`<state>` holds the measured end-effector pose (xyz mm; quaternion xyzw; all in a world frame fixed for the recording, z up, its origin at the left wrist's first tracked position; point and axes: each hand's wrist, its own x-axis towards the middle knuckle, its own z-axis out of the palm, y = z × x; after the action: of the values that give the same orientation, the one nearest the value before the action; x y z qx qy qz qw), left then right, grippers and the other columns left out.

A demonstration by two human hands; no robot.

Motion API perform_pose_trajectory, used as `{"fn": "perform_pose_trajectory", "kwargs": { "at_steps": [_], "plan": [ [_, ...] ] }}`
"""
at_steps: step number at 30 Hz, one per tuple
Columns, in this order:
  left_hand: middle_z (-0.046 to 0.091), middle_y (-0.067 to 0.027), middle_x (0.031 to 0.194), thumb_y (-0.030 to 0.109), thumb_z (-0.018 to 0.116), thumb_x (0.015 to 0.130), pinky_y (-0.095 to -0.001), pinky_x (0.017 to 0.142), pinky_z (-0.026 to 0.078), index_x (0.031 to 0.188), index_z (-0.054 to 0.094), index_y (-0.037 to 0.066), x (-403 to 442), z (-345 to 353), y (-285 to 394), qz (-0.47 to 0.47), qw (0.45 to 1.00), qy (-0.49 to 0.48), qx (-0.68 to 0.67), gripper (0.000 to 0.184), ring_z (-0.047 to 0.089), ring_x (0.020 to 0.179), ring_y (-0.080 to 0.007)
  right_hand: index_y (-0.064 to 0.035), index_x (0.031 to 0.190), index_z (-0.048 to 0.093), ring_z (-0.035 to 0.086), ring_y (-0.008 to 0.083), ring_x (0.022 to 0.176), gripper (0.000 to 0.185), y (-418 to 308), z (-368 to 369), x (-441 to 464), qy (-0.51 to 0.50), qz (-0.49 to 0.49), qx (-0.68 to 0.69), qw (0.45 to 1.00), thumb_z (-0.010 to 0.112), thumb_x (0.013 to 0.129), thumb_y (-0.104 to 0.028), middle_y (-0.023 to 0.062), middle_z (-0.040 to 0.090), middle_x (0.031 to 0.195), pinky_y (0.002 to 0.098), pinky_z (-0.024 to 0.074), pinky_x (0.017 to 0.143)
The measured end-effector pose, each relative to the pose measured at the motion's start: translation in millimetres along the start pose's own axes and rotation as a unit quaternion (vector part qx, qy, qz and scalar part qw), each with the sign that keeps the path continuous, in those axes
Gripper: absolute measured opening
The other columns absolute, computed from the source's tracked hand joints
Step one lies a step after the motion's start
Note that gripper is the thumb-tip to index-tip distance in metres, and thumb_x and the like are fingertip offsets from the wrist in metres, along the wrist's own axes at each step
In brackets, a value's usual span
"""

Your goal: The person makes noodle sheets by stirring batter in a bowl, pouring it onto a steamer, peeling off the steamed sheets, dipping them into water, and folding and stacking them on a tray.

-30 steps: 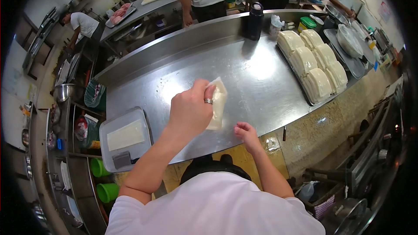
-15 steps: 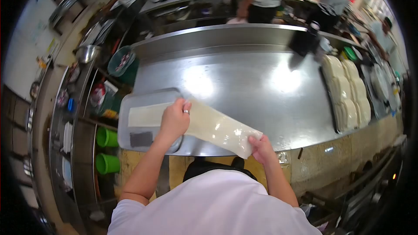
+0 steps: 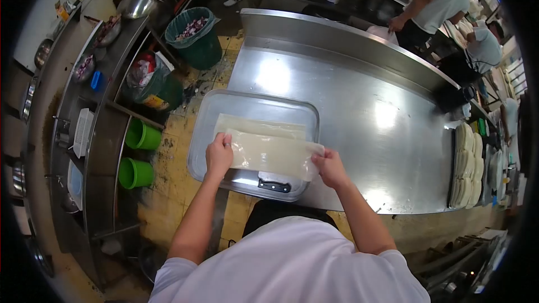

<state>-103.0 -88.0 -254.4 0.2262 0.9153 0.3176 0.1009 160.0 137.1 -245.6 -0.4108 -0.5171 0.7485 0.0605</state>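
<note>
My left hand [image 3: 219,156] pinches the left end of a pale, glossy, flexible sheet [image 3: 266,152], which looks like dough. At its right end, the fingers of my right hand [image 3: 331,167] are closed on the corner. Stretched between both hands, the sheet spans a metal tray [image 3: 199,134]. Another pale sheet [image 3: 261,126] lies in the tray just behind it, partly covered. Near the tray's front side rests a knife with a black riveted handle [image 3: 274,186]; its blade is mostly hidden under the held sheet.
The tray sits at the left end of a steel table [image 3: 359,151]. Stacks of pale sheets [image 3: 466,163] stand at its right end. Left are green buckets [image 3: 136,173], lined bins [image 3: 199,42] and a steel shelf unit [image 3: 106,112]. Another person [image 3: 438,0] stands beyond the raised back edge.
The view has swung left. The held sheet has gone from slanting over the table to lying nearly level above the tray. The knife handle now shows.
</note>
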Motion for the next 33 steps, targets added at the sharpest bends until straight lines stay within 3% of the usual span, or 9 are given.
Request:
{"fn": "perform_pose_trajectory", "kwargs": {
  "at_steps": [1, 4, 7, 22, 28, 30, 33],
  "plan": [
    [0.069, -0.0259, 0.087, 0.028, 0.056, 0.102, -0.0584, 0.074, 0.048, 0.101, 0.063, 0.004, 11, -3, -6, 0.000, 1.000, 0.002, -0.003, 0.024, 0.064, 0.087, -0.0509, 0.0032, 0.121, 0.069, 0.063, 0.0130, 0.084, 0.026, -5, 11, 9, 0.001, -0.007, 0.006, 1.000, 0.058, 0.098, -0.004, 0.0059, 0.071, 0.100, 0.0310, 0.0518, 0.075],
    [0.070, -0.0254, 0.087, 0.028, 0.056, 0.102, -0.0582, 0.074, 0.048, 0.101, 0.063, 0.004, 40, -7, -19, 0.002, 1.000, 0.004, -0.008, 0.025, 0.065, 0.087, -0.0503, 0.0021, 0.121, 0.068, 0.067, 0.0137, 0.083, 0.026, -8, 24, 39, 0.023, 0.022, -0.013, 0.999, 0.060, 0.097, -0.002, 0.0073, 0.071, 0.101, 0.0297, 0.0535, 0.070],
    [0.070, -0.0253, 0.087, 0.028, 0.055, 0.103, -0.0580, 0.074, 0.048, 0.101, 0.064, 0.005, 61, -8, -26, 0.009, 1.000, 0.001, -0.009, 0.025, 0.065, 0.087, -0.0501, 0.0003, 0.120, 0.070, 0.058, 0.0108, 0.070, 0.026, -15, 38, 53, 0.039, 0.023, 0.034, 0.998, 0.059, 0.096, -0.003, 0.0039, 0.069, 0.091, 0.0280, 0.0442, 0.058],
    [0.070, -0.0258, 0.090, 0.028, 0.055, 0.102, -0.0585, 0.076, 0.049, 0.103, 0.065, 0.006, 101, 0, -48, 0.017, 0.999, -0.029, 0.001, 0.024, 0.066, 0.090, -0.0495, -0.0001, 0.115, 0.070, 0.060, 0.0109, 0.067, 0.023, -4, 44, 84, 0.035, 0.024, 0.020, 0.999, 0.062, 0.094, -0.003, 0.0028, 0.069, 0.088, 0.0277, 0.0451, 0.055],
    [0.073, -0.0226, 0.092, 0.032, 0.059, 0.100, -0.0557, 0.078, 0.051, 0.108, 0.067, 0.007, 103, 10, -67, 0.002, 0.998, -0.052, 0.033, 0.028, 0.068, 0.091, -0.0469, 0.0048, 0.127, 0.063, 0.066, 0.0178, 0.080, 0.034, -13, 48, 82, 0.049, 0.073, -0.015, 0.996, 0.062, 0.095, -0.006, 0.0101, 0.070, 0.103, 0.0335, 0.0574, 0.066],
    [0.074, -0.0212, 0.094, 0.034, 0.060, 0.099, -0.0542, 0.079, 0.052, 0.113, 0.067, 0.007, 101, 9, -70, -0.009, 0.999, -0.047, -0.020, 0.031, 0.069, 0.093, -0.0455, 0.0063, 0.132, 0.059, 0.068, 0.0205, 0.084, 0.041, -14, 47, 81, 0.080, 0.075, -0.030, 0.994, 0.063, 0.094, -0.007, 0.0127, 0.069, 0.107, 0.0360, 0.0592, 0.071],
    [0.074, -0.0173, 0.091, 0.032, 0.063, 0.097, -0.0515, 0.079, 0.053, 0.119, 0.067, 0.007, 95, -3, -69, -0.023, 0.998, -0.028, 0.042, 0.033, 0.070, 0.091, -0.0419, 0.0076, 0.135, 0.058, 0.069, 0.0221, 0.087, 0.046, -14, 39, 69, 0.116, 0.053, -0.083, 0.988, 0.064, 0.093, -0.010, 0.0140, 0.069, 0.106, 0.0369, 0.0595, 0.074]
  ]
}}
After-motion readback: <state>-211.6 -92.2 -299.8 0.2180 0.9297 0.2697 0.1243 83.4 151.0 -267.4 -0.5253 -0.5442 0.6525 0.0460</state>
